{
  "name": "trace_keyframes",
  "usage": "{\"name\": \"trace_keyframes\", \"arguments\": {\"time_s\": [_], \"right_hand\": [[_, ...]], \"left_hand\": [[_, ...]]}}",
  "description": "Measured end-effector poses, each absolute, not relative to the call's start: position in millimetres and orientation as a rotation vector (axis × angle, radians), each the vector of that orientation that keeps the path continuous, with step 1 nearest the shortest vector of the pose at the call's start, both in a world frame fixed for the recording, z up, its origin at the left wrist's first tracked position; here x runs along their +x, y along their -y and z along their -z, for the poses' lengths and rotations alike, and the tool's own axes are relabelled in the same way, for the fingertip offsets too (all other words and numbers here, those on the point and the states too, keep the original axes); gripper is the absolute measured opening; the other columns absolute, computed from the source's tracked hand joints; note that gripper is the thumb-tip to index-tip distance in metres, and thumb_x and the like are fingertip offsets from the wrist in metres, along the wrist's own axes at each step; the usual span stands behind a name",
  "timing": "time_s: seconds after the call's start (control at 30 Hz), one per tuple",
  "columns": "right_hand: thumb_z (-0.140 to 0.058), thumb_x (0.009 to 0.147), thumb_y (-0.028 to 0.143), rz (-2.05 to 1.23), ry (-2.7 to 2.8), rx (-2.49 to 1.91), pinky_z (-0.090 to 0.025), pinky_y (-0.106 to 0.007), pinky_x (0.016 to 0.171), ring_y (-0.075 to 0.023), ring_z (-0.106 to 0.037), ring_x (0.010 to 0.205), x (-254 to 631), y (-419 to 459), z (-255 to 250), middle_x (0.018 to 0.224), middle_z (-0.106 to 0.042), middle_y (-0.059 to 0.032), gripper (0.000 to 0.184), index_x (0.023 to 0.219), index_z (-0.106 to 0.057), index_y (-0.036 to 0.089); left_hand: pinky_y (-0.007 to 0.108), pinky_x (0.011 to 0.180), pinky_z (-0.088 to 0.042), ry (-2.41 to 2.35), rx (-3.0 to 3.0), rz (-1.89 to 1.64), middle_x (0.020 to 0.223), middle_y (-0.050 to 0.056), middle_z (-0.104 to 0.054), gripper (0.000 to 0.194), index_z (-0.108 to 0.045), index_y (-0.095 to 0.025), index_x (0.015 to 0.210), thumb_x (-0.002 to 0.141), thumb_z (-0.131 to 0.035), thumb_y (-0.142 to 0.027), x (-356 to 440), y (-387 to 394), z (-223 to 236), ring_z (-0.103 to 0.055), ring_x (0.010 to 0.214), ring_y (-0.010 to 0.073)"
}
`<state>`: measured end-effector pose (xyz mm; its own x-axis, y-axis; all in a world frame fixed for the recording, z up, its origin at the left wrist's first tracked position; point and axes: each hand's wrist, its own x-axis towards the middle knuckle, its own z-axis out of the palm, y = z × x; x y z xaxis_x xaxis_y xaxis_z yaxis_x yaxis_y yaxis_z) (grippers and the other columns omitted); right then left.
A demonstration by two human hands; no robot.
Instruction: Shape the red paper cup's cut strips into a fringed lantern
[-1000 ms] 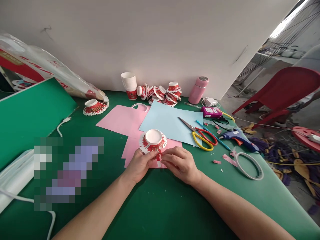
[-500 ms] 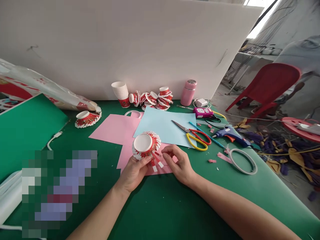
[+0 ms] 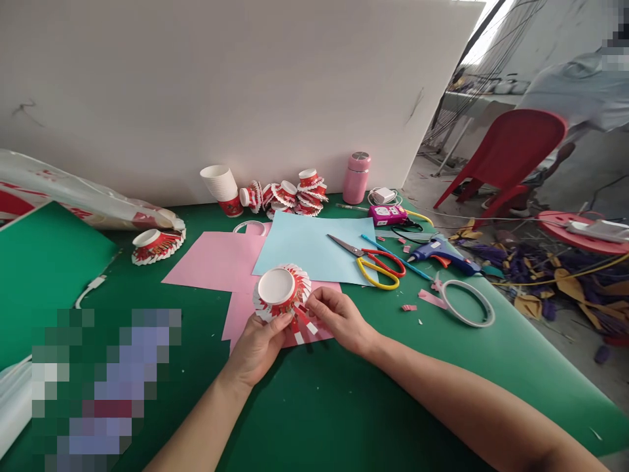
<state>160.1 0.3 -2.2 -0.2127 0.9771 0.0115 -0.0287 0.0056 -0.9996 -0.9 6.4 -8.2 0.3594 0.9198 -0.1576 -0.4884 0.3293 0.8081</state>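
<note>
My left hand (image 3: pixel 258 351) holds a red and white paper cup (image 3: pixel 281 288) from below, its round white base facing up. The cup's side is cut into strips; most are folded into a pleated ring, and a few stick out straight toward me. My right hand (image 3: pixel 343 321) is closed at the cup's right edge, thumb and forefinger pinching a strip there. Beneath the hands lie pink paper sheets (image 3: pixel 211 259) and a light blue sheet (image 3: pixel 314 242). Scissors (image 3: pixel 376 267) with red and yellow handles rest on the blue sheet's right side.
Behind stand stacked paper cups (image 3: pixel 221 187), a pile of folded cups (image 3: pixel 289 195) and a pink flask (image 3: pixel 356 178). Another folded cup (image 3: pixel 157 246) sits left. A glue gun (image 3: pixel 442 254) and a tape roll (image 3: pixel 466 303) lie right. A person sits beyond on a red chair (image 3: pixel 511 154).
My right hand has moved in to the cup's edge and now pinches a strip. The left hand keeps its hold on the cup. The whole view has shifted slightly.
</note>
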Motion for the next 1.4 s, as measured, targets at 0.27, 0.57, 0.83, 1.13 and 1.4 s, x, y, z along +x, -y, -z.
{"name": "trace_keyframes", "arguments": {"time_s": [0.27,0.57,0.83,1.13,1.4], "right_hand": [[-0.055,0.077,0.059,-1.439,1.379,-1.035,-0.029,-0.024,0.052,-0.0087,-0.033,0.055,158.2,-0.3,2.1,0.063,-0.042,0.0039,0.042,0.069,-0.048,0.018],[-0.070,0.065,0.056,-1.727,1.057,-0.939,-0.037,-0.025,0.063,-0.0101,-0.047,0.064,156.7,0.1,0.5,0.068,-0.055,0.0020,0.043,0.075,-0.058,0.015],[-0.076,0.058,0.055,-1.821,0.873,-0.933,-0.039,-0.024,0.058,-0.0101,-0.052,0.059,152.8,-0.2,4.4,0.065,-0.059,0.0019,0.046,0.077,-0.062,0.015],[-0.078,0.058,0.050,-1.908,0.868,-0.997,-0.034,-0.019,0.049,-0.0055,-0.045,0.049,156.6,0.5,3.4,0.056,-0.053,0.0057,0.044,0.074,-0.059,0.014],[-0.081,0.059,0.037,-2.038,0.842,-0.844,-0.044,-0.025,0.065,-0.0132,-0.060,0.069,161.2,-3.7,3.8,0.073,-0.066,-0.0019,0.038,0.085,-0.068,0.012]], "left_hand": [[0.031,0.097,-0.042,-0.690,0.728,-1.010,0.104,0.003,-0.071,0.030,-0.070,-0.023,0.102,0.073,-0.070,-0.017,-1.8,-6.7,9.7,-0.059,0.106,0.0185],[0.035,0.099,-0.041,-0.695,0.765,-0.981,0.109,0.004,-0.070,0.033,-0.068,-0.023,0.106,0.073,-0.069,-0.019,-1.0,-5.3,7.4,-0.058,0.110,0.0226],[0.041,0.097,-0.043,-0.697,0.843,-0.930,0.112,0.006,-0.068,0.037,-0.066,-0.022,0.111,0.074,-0.068,-0.021,-1.6,-4.4,8.8,-0.055,0.113,0.0266],[0.044,0.094,-0.045,-0.734,0.864,-0.917,0.105,0.008,-0.071,0.040,-0.067,-0.021,0.107,0.068,-0.073,-0.024,-2.5,-4.5,3.4,-0.059,0.107,0.0293],[0.047,0.095,-0.045,-0.706,0.867,-0.891,0.106,0.008,-0.070,0.037,-0.066,-0.021,0.108,0.070,-0.070,-0.021,-3.7,-3.9,1.8,-0.057,0.110,0.0308]]}}
